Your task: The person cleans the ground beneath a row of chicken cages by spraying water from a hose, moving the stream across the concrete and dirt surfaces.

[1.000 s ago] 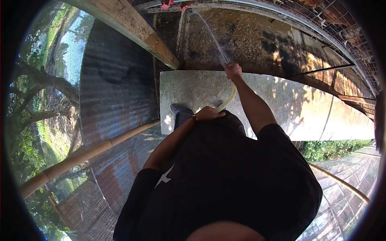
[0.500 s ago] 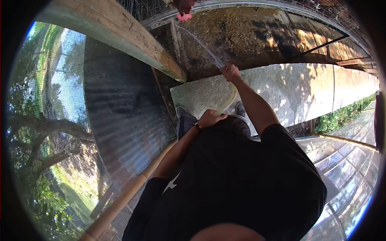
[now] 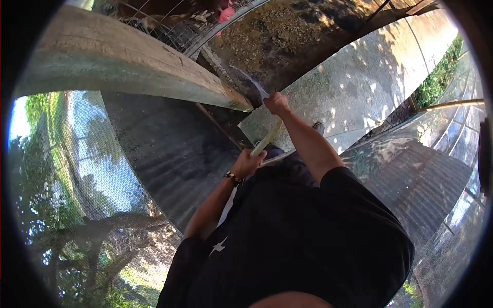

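A pale yellow-green hose point(image 3: 268, 137) runs between my two hands in front of my body. My right hand point(image 3: 277, 103) grips it near its outlet with the arm stretched forward. From there a stream of water point(image 3: 251, 82) sprays away toward the dirt-covered trough floor point(image 3: 257, 43). Nearer my waist, my left hand point(image 3: 247, 163), with a beaded bracelet on the wrist, is wrapped round the hose. The nozzle end is hidden by my right fingers.
A thick wooden beam point(image 3: 138, 64) crosses at the upper left. The concrete walkway point(image 3: 328, 97) extends to the upper right. Wire mesh point(image 3: 177, 31) borders the trough, where a chicken's red comb point(image 3: 226, 14) shows. Dark sheeting point(image 3: 154, 138) and netting point(image 3: 102, 154) stand at left.
The view has turned and shifted. My right hand has come slightly left and lower in view, and my left hand has moved left and down; both still hold the hose, with water still spraying.
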Motion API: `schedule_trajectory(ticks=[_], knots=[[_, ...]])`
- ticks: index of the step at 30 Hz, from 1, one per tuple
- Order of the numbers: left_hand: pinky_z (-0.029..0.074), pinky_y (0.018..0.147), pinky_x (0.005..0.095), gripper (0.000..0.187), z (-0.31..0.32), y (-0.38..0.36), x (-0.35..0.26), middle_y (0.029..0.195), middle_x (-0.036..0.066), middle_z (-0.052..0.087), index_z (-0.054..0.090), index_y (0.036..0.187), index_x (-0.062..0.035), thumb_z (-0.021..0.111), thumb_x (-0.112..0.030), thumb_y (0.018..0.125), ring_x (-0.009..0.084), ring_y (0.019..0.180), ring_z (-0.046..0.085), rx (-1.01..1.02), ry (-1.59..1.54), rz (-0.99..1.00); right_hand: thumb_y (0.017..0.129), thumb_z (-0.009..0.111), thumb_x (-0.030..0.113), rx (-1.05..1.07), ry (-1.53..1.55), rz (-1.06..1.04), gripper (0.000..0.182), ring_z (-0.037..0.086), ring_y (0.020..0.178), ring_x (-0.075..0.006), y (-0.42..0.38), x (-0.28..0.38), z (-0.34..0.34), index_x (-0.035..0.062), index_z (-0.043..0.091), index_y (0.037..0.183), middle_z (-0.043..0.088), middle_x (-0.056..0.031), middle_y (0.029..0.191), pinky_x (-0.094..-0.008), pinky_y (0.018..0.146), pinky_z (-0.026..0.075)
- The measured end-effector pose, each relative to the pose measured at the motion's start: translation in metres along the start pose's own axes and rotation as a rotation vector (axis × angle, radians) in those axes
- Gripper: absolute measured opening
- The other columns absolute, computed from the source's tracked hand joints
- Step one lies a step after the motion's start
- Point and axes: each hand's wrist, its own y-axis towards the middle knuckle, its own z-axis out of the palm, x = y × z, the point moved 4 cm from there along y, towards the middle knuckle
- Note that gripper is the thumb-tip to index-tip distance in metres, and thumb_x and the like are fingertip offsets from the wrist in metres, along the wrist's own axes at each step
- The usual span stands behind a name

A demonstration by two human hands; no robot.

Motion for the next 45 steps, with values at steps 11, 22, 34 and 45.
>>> schedule_trajectory(ticks=[11, 22, 34, 45], knots=[[0.046, 0.059, 0.0374, 0.042, 0.01, 0.036, -0.063, 0.06, 0.013, 0.062, 0.067, 0.074, 0.0008, 0.067, -0.039, 0.087, 0.0193, 0.061, 0.065, -0.094, 0.346, 0.048, 0.077, 0.055, 0.027, -0.135, 0.456, 0.104, 0.03, 0.072, 0.072, -0.0298, 0.015, -0.036, -0.068, 0.001, 0.069, 0.084, 0.068, -0.0183, 0.07, -0.0394, 0.072, 0.056], [0.041, 0.054, 0.026, 0.034, 0.208, 0.141, 0.032, 0.062, -0.004, 0.055, 0.062, 0.074, -0.0056, 0.061, -0.034, 0.094, 0.0055, 0.058, 0.052, 0.157, 0.184, -0.06, 0.095, 0.045, 0.024, 0.043, 0.937, 0.014, 0.039, 0.06, 0.05, -0.0169, 0.055, -0.198, -0.109, 0.0009, 0.054, 0.125, 0.064, -0.0132, 0.086, -0.0288, 0.043, 0.047], [0.042, 0.053, 0.0247, 0.037, 0.327, 0.197, 0.073, 0.062, -0.003, 0.053, 0.06, 0.076, -0.0061, 0.058, -0.037, 0.097, 0.0054, 0.055, 0.051, 0.149, -0.282, -0.175, 0.095, 0.041, 0.017, -0.101, 0.75, -0.021, 0.028, 0.062, 0.054, -0.0201, 0.079, -0.248, -0.15, 0.0053, 0.062, 0.109, 0.065, -0.0104, 0.072, -0.0347, 0.052, 0.049], [0.048, 0.071, 0.0288, 0.028, 0.303, 0.222, 0.118, 0.079, 0.001, 0.066, 0.067, 0.097, -0.0043, 0.062, -0.032, 0.095, 0.0101, 0.074, 0.061, 0.217, 0.186, -0.249, 0.101, 0.042, 0.019, -0.347, 0.844, -0.034, 0.021, 0.05, 0.044, -0.0107, 0.103, -0.321, -0.086, 0.0079, 0.06, 0.107, 0.063, -0.0044, 0.069, -0.0288, 0.042, 0.039]])
